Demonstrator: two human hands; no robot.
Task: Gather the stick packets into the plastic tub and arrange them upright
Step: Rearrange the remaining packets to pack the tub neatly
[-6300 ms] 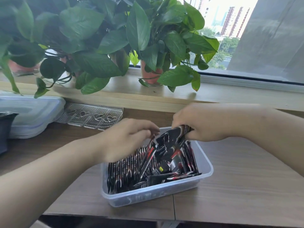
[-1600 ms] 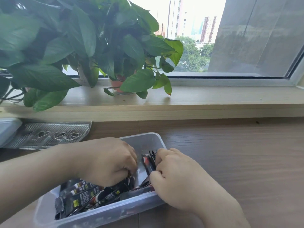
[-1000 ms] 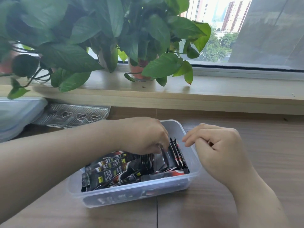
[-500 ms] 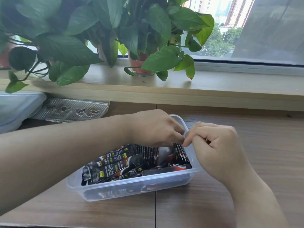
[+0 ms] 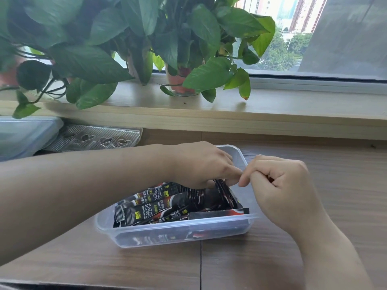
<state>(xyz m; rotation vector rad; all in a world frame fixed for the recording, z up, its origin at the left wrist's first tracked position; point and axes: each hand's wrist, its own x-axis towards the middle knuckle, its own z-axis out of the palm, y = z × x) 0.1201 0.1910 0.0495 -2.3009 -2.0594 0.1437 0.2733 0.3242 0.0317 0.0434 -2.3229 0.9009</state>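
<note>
Dozens of packets [image 5: 155, 208] are already in the tub [image 5: 236, 148], which sits at lower centre of the frame on the table [image 5: 314, 248]. None lies outside it that I can see. Only a small group near the tub's right end stands on edge. The ones in the left and middle lie slanted and overlapping, their long axes running roughly left to right, and one lies flat along the front wall.

From the left edge of the frame the left hand [image 5: 201, 164] reaches over the tub, its fingers curled down onto the top edges of the standing group, apparently pinching them. The right hand [image 5: 280, 185] is at the tub's right rim, fingers curled into a loose fist with thumb and forefinger tips pressed together and almost touching the left fingertips. It seems to hold nothing, though a dark fleck inside the curl could be shadow or foil.

By my reckoning the gathering is done and the standing-up is partly done. The slanted pile lies below and left of both sets of fingertips, under the left wrist, so the left hand is nearer. Each packet would need turning about a quarter-turn to line up with the upright row.
</note>
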